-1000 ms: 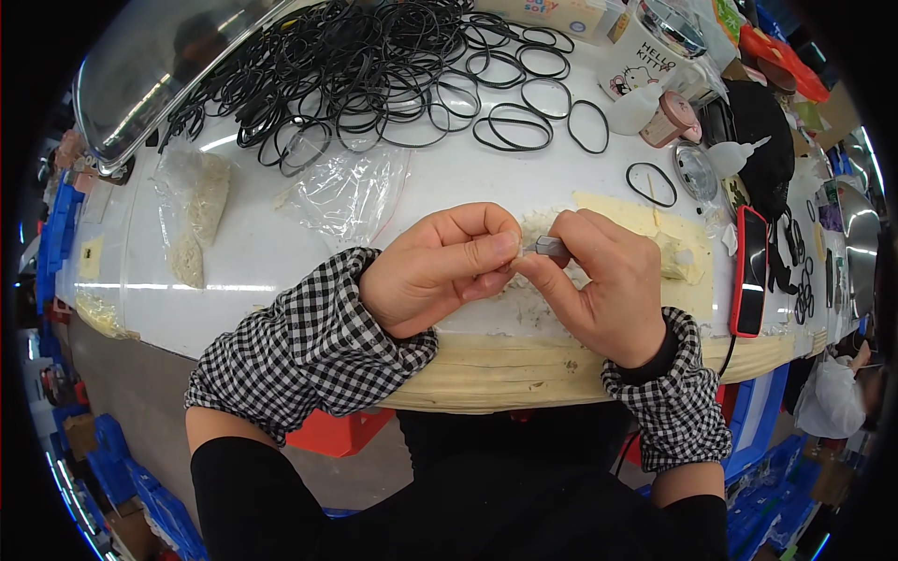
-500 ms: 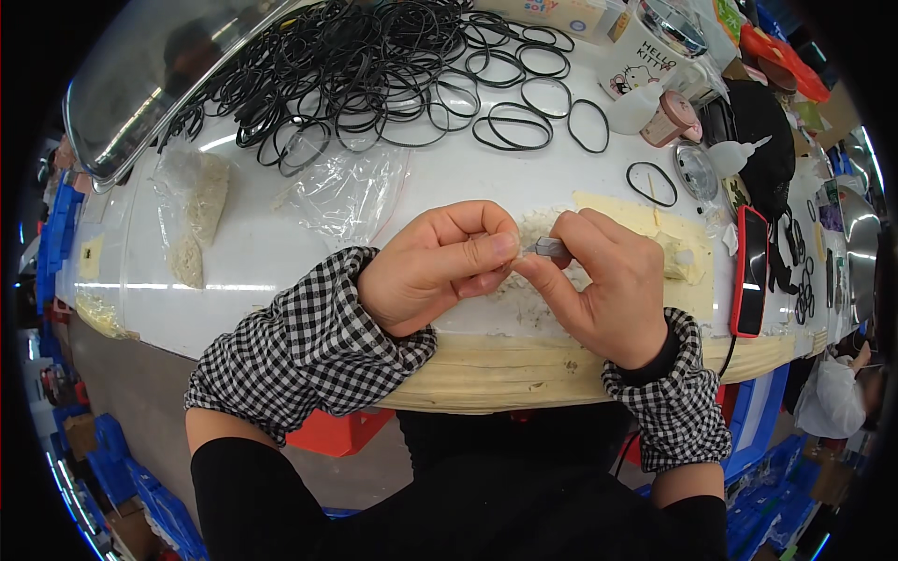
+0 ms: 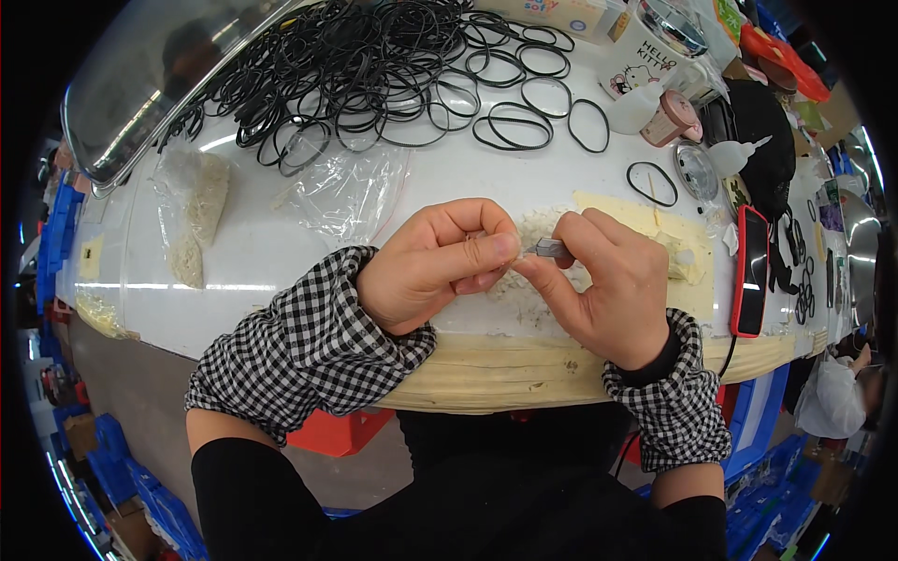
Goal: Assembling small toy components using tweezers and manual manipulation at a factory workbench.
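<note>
In front of me, my left hand (image 3: pixel 432 268) is closed in a pinch between thumb and forefinger. Whatever it grips is too small to make out. My right hand (image 3: pixel 613 290) is closed around a small grey knife (image 3: pixel 552 248), its tip pointing left at the left thumb. The fingertips of both hands nearly meet there. Small pale scraps (image 3: pixel 526 313) lie scattered on the table beneath the hands. Behind the right hand is a pale yellow sheet (image 3: pixel 690 292). A clear plastic bag (image 3: pixel 351 201) lies flat beyond my left hand.
A large heap of black rubber rings (image 3: pixel 365 65) spreads over the back, with a clear tub (image 3: pixel 150 103) at its left. A bag of pale bits (image 3: pixel 204 201) lies left. Right are a white bucket (image 3: pixel 636 58), squeeze bottles (image 3: pixel 636 108) and a red-cased phone (image 3: pixel 750 271).
Both hands keep almost the same place and grip. Only a slight shift of the fingers and the knife shows.
</note>
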Motion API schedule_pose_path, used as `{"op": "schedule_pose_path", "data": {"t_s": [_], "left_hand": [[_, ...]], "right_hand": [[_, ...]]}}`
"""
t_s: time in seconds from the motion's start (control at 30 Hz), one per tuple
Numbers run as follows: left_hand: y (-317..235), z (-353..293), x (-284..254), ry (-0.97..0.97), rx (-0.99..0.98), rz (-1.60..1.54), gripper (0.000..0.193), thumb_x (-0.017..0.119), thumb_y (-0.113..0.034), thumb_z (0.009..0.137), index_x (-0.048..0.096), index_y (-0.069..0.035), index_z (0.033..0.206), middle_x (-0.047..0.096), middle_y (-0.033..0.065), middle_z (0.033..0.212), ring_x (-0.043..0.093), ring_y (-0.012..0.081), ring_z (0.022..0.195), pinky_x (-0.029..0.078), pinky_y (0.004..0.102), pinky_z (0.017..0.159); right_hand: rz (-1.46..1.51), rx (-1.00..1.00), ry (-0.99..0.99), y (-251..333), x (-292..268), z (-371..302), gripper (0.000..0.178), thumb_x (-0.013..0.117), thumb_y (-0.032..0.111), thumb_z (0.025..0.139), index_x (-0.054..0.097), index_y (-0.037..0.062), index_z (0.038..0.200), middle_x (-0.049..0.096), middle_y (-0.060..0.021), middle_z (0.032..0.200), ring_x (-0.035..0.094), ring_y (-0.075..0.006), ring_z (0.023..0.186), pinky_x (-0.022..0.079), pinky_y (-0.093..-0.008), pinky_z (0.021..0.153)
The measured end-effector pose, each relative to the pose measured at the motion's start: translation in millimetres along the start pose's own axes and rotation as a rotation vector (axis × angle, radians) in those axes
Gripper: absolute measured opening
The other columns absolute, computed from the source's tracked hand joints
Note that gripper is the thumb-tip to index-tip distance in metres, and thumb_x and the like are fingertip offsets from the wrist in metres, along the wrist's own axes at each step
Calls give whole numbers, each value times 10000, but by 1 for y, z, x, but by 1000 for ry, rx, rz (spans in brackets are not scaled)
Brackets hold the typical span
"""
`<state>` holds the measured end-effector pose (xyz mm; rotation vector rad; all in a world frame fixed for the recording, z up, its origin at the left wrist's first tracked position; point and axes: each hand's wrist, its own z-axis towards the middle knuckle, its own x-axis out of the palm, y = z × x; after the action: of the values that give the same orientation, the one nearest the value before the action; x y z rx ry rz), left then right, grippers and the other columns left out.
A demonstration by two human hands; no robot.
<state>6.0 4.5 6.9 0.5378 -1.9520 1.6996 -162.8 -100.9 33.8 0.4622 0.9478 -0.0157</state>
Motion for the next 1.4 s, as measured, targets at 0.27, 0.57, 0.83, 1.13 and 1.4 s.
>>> {"op": "schedule_pose_path", "data": {"t_s": [0.27, 0.57, 0.83, 1.13, 1.4], "left_hand": [[1, 0, -1, 5, -1, 16, 176, 566, -218, 930, 555, -43, 912, 471, -37, 723, 392, 48, 663, 321, 183, 600], [3, 1, 1, 150, -31, -178, 163, 500, -227, 969, 478, -67, 941, 462, -20, 768, 393, 52, 655, 341, 183, 612], [7, 2, -2, 192, -23, -207, 140, 478, -194, 980, 511, -59, 968, 450, -33, 775, 386, 58, 681, 332, 178, 606], [8, 2, -2, 202, -21, -218, 143, 470, -194, 984, 508, -58, 962, 452, -28, 786, 389, 57, 687, 326, 178, 600], [8, 2, -1, 201, -21, -220, 142, 472, -193, 983, 513, -58, 959, 453, -29, 787, 391, 58, 688, 331, 179, 604]], "right_hand": [[63, 55, 94, 2, -4, 0, 354, 710, 347, 790, 522, 85, 644, 480, -16, 540, 479, -169, 434, 346, -287, 391], [165, 58, 54, 3, -1, 0, 333, 696, 322, 807, 521, 74, 672, 498, -20, 552, 488, -169, 447, 357, -283, 404], [172, 44, 73, 3, -2, 0, 326, 696, 309, 807, 521, 68, 675, 493, -20, 547, 485, -168, 442, 355, -283, 401], [189, 29, 26, 3, 0, 0, 328, 694, 314, 809, 529, 73, 661, 485, -19, 537, 479, -168, 433, 351, -281, 396], [168, 20, 38, 3, -1, 0, 327, 699, 321, 803, 525, 75, 676, 500, -20, 560, 485, -167, 438, 350, -282, 391]]}}
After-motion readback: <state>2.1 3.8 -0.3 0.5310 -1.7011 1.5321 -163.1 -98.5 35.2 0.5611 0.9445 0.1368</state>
